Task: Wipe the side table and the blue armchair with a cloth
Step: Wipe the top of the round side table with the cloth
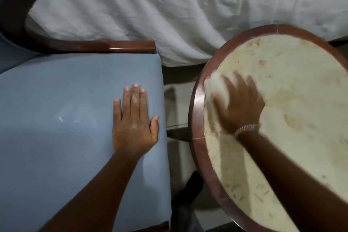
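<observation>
The round side table (197, 111) stands on the right, with a cream stone top inside a dark red-brown wooden rim. My right hand (239, 103) presses a pale cloth (216, 86) onto the top near its left rim; both are blurred. The blue armchair (66, 118) fills the left, its seat cushion facing up and a glossy wooden arm (113, 46) along the far side. My left hand (133, 118) lies flat on the seat's right edge, fingers apart, holding nothing.
A bed with rumpled white bedding (169, 9) runs across the far side, close behind chair and table. A narrow strip of floor (177, 111) separates the chair from the table. A bracelet (246, 129) sits on my right wrist.
</observation>
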`<action>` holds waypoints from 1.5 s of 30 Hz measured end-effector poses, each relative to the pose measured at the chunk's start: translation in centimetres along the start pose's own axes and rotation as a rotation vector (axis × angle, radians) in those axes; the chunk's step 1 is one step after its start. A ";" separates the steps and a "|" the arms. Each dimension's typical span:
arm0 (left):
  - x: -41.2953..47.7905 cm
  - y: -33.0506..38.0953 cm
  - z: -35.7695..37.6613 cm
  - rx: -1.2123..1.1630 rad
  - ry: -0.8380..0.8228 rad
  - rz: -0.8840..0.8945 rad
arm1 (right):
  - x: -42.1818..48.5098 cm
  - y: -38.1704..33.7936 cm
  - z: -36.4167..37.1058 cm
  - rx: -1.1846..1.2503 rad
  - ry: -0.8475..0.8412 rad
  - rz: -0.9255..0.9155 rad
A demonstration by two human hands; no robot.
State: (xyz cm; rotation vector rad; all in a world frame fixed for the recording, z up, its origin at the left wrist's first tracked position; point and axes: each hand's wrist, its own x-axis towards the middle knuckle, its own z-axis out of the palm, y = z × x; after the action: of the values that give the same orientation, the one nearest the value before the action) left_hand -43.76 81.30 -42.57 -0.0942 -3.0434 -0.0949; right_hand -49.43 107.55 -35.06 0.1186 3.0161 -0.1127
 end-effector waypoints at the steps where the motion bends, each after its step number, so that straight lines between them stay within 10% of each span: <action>1: 0.0 0.0 0.2 0.000 0.009 0.007 | 2.9 0.3 -0.4 0.032 0.022 0.138; 5: -0.2 -0.3 0.6 0.008 0.011 0.000 | 7.6 -2.8 0.1 0.061 0.042 0.136; 10: 0.1 0.2 -1.5 -0.005 -0.065 0.002 | -16.9 -2.5 2.1 -0.034 -0.014 -0.338; 17: 2.7 8.1 -3.5 -0.319 -0.129 -0.100 | -16.1 12.1 0.1 0.081 0.027 0.611; 23: 4.8 20.0 -4.1 -0.353 -0.194 0.201 | -20.7 7.6 1.5 0.007 0.013 0.049; 27: 4.9 20.8 -3.4 -0.233 -0.126 0.316 | -22.7 21.5 -0.6 0.009 -0.020 0.471; 32: 8.7 23.9 -1.2 -0.125 -0.051 0.314 | -3.6 32.2 -2.4 0.117 0.131 0.885; 39: 13.3 25.8 -0.9 -0.086 -0.033 0.253 | -1.3 21.5 -0.4 0.024 0.066 -0.097; 45: 15.0 25.3 -0.4 -0.141 -0.026 0.273 | 5.4 28.0 -3.1 0.142 0.088 0.744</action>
State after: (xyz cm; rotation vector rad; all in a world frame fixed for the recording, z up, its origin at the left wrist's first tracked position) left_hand -56.97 107.40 -39.17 -0.5212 -3.0105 -0.2881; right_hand -52.78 136.01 -34.56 1.2493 2.8187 -0.2476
